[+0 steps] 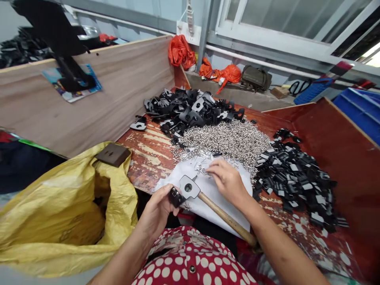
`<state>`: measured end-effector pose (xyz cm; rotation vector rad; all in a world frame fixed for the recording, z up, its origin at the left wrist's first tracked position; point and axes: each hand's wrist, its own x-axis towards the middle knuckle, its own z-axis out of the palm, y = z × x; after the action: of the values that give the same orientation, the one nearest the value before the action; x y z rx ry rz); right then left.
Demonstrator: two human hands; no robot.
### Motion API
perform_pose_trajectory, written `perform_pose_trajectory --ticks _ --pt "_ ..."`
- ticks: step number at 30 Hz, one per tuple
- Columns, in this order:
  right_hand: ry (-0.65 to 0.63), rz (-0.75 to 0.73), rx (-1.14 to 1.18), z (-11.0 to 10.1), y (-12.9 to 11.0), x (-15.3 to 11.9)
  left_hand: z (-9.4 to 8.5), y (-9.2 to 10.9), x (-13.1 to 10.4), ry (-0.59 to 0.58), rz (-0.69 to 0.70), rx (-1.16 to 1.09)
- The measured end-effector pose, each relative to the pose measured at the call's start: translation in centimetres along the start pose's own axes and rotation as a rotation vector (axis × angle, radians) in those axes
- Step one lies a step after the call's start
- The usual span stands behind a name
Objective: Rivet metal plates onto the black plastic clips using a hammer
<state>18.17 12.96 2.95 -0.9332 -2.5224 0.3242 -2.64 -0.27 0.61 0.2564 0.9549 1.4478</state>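
1. I'm viewing a worn red counter (148, 158) carrying a silver pin heap (227, 138).
2. A wooden handle (227, 218) is slanting across a white sheet (206, 186).
3. My left hand's (162, 206) fingers are gripping a black part (176, 197) near the sheet's edge.
4. My right hand's (227, 180) fingers are hovering beside loose pins (200, 168); I cannot tell whether they're pinching one.

a window (276, 19) (white-framed) interrupts the pale wall (136, 15).

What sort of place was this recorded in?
Probably a small assembly workshop: a worn, red-painted wooden workbench carries a heap of tiny, shiny silver-coloured metal pieces and, beside it, a pile of small black-and-grey parts.
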Motion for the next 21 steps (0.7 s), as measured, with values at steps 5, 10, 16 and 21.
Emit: perform_pose_trajectory --ticks 5,10,16,21 --pt "0.088 -0.113 0.328 -0.8 -6.3 -1.8 1.0 -0.7 0.8 -0.028 -0.002 0.023" --pt "0.089 -0.163 0.355 -0.1 -7.6 -1.4 1.4 -1.1 0.7 -0.064 -0.019 -0.002" --pt "0.102 -0.197 0.214 0.6 -7.8 -1.4 1.3 -1.0 0.3 -0.040 -0.023 0.020" --pt "0.135 -0.415 -0.166 1.2 -9.2 -1.4 1.6 -1.8 0.3 0.062 -0.031 -0.109"
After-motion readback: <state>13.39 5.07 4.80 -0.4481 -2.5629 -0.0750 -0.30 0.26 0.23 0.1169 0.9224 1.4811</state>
